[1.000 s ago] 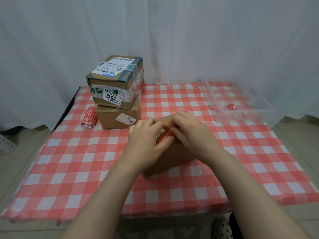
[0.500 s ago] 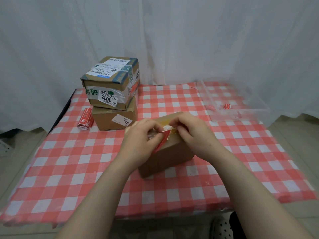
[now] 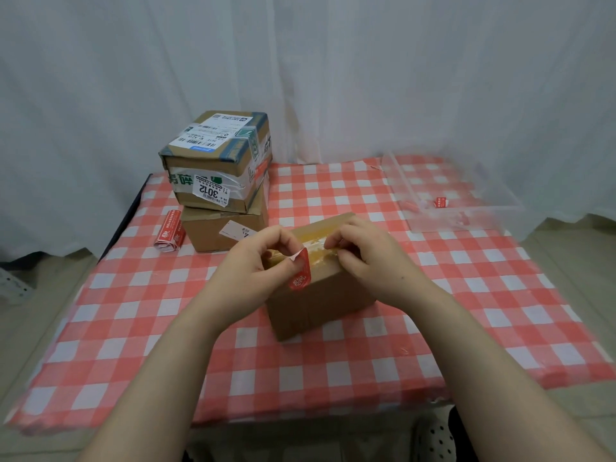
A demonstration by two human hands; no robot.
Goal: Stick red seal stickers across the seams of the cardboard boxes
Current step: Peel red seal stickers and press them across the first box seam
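**Red seal sticker pinched at the near edge of the centre box**

At the far left of the counter, which is covered with a red-and-white checked cloth, lies a red roll of stickers. It is just beside a stack of two cardboard boxes. The upper box carries white shipping labels and printed tape, and it sits slightly askew on the plain lower box.

Toward the middle, the left hand pinches the upper end of the red seal sticker between thumb and forefinger. That end is lifted and shows its white underside. The sticker's long axis runs from the top edge of the centre box down its near side, and the rounded lower end points toward the person and lies against the cardboard. The box's taped top seam runs diagonally from near-left to far-right.

The right hand has its fingers curled, with the tips at the taped seam on the box top. Whether they pinch anything cannot be told.

At the far right stands a clear plastic tray with a small red sticker inside it.
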